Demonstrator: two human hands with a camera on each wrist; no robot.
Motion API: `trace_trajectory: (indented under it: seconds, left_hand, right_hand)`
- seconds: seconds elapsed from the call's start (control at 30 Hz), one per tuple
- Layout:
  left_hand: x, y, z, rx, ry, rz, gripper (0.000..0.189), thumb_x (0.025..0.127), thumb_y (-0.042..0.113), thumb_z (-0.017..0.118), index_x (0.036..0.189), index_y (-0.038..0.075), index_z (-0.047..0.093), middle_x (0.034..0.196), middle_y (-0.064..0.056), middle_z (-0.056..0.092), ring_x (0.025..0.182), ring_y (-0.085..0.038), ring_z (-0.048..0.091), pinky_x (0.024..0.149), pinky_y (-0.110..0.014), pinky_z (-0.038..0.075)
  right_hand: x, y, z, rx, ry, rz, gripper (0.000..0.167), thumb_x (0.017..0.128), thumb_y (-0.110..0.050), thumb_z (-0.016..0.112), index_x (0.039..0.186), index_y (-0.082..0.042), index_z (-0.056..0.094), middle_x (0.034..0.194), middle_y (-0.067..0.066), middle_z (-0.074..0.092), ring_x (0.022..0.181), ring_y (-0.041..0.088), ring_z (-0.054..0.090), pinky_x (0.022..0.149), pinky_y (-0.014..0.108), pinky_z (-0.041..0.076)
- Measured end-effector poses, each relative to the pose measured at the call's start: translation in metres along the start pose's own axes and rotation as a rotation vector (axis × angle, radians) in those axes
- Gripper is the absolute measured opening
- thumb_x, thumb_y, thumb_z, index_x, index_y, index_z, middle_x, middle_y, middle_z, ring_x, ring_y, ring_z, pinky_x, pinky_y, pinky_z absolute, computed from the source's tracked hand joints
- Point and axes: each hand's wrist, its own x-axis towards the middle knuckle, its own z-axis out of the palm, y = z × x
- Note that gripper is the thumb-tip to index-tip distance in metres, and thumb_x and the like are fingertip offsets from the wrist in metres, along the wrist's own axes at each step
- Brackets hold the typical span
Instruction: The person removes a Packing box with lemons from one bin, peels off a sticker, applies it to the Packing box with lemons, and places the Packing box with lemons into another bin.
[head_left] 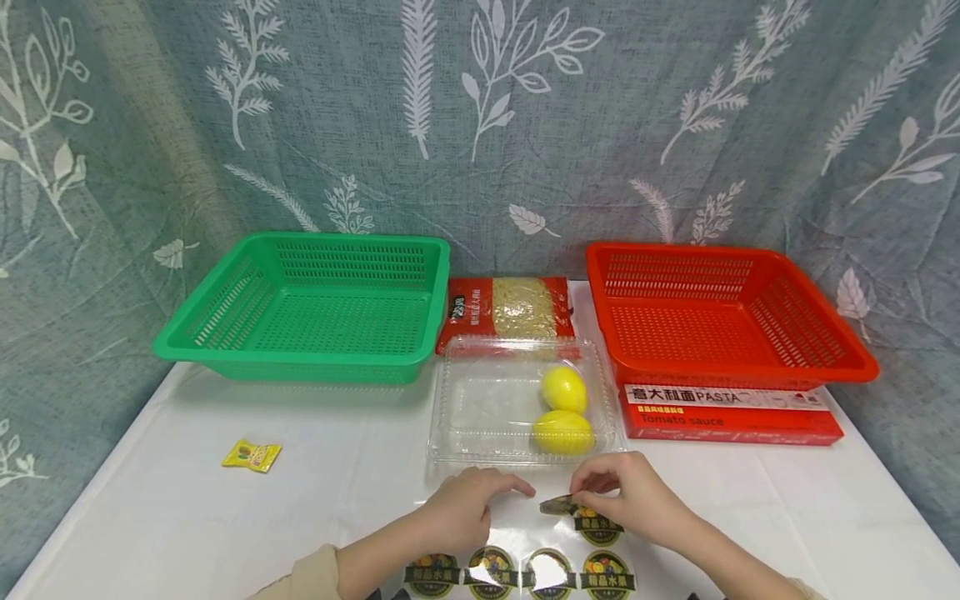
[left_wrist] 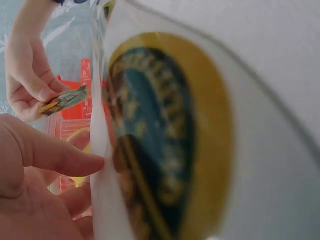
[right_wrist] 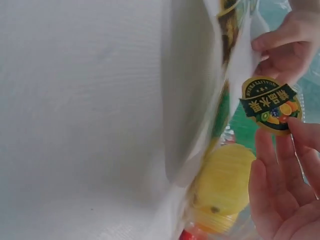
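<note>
My right hand [head_left: 637, 498] pinches a round fruit sticker [head_left: 557, 505] by its edge, between thumb and fingers. Black and gold with printed fruit, the sticker [right_wrist: 270, 106] faces the camera in the right wrist view. Beneath both hands lies a glossy sticker sheet [head_left: 517, 533], with several like stickers on it. My left hand [head_left: 463, 510] is low over the sheet, its index finger extended toward the held sticker and nothing in its grasp. Just beyond the hands, a clear plastic box [head_left: 487, 408] contains two yellow lemons, one lemon [head_left: 564, 389] behind the other lemon [head_left: 562, 432].
A green basket [head_left: 322, 371] stands at the back left, a red basket [head_left: 742, 371] at the back right. The pasta box [head_left: 727, 421] lies before the red one. Behind the clear box is a pasta bag [head_left: 517, 308]. A small yellow packet [head_left: 252, 456] lies at left.
</note>
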Motion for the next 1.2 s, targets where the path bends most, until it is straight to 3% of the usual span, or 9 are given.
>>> trace_trajectory:
  seconds: [0.1,0.23,0.6,0.73,0.93,1.2]
  left_hand:
    - [0.000,0.001,0.002,0.092,0.010,-0.005,0.064,0.068,-0.015,0.050,0.114,0.028,0.060,0.113,0.004,0.059,0.103,-0.022,0.052,0.076,-0.041,0.044]
    - [-0.001,0.003,0.004,0.172,0.010,-0.004,0.063,0.069,-0.012,0.057,0.117,0.029,0.059,0.107,0.005,0.058,0.098,-0.019,0.050,0.071,-0.034,0.039]
    - [-0.006,0.002,0.002,0.209,0.007,0.051,0.050,0.076,-0.006,0.058,0.118,0.022,0.059,0.109,0.005,0.055,0.104,-0.019,0.049,0.077,-0.041,0.042]
    - [-0.008,0.005,-0.002,0.182,-0.003,0.084,0.041,0.081,0.001,0.059,0.118,0.016,0.059,0.112,0.002,0.055,0.107,-0.019,0.049,0.084,-0.044,0.044]
    - [-0.010,0.011,-0.010,0.137,0.020,0.115,0.033,0.087,0.010,0.058,0.120,0.007,0.057,0.118,-0.005,0.057,0.111,-0.020,0.052,0.093,-0.034,0.043]
    - [-0.009,0.014,-0.018,-0.172,0.096,0.090,0.029,0.087,0.010,0.060,0.115,0.001,0.059,0.097,-0.004,0.064,0.085,-0.006,0.060,0.076,-0.021,0.050]
  right_hand:
    - [-0.001,-0.001,0.000,0.020,0.004,0.007,0.006,0.080,-0.009,0.069,0.078,-0.013,0.065,0.075,-0.008,0.063,0.069,0.004,0.060,0.063,0.023,0.051]
    - [-0.002,-0.003,-0.001,0.026,0.012,-0.001,0.006,0.080,-0.009,0.068,0.079,-0.013,0.064,0.076,-0.007,0.063,0.069,0.004,0.059,0.062,0.023,0.051]
    - [-0.001,-0.008,-0.003,0.033,0.031,0.010,0.006,0.081,-0.008,0.068,0.082,-0.013,0.065,0.079,-0.005,0.064,0.070,0.005,0.057,0.058,0.022,0.052]
    - [0.000,-0.010,-0.004,0.030,0.038,0.010,0.006,0.081,-0.008,0.068,0.083,-0.013,0.066,0.080,-0.005,0.064,0.070,0.005,0.057,0.058,0.023,0.052]
    - [0.001,-0.014,-0.005,0.042,0.044,0.022,0.007,0.081,-0.006,0.066,0.084,-0.012,0.065,0.079,-0.004,0.063,0.071,0.006,0.057,0.059,0.024,0.053]
    - [0.004,-0.017,-0.002,0.059,0.053,0.022,0.006,0.082,-0.007,0.066,0.085,-0.012,0.065,0.081,-0.004,0.064,0.072,0.007,0.058,0.059,0.025,0.053]
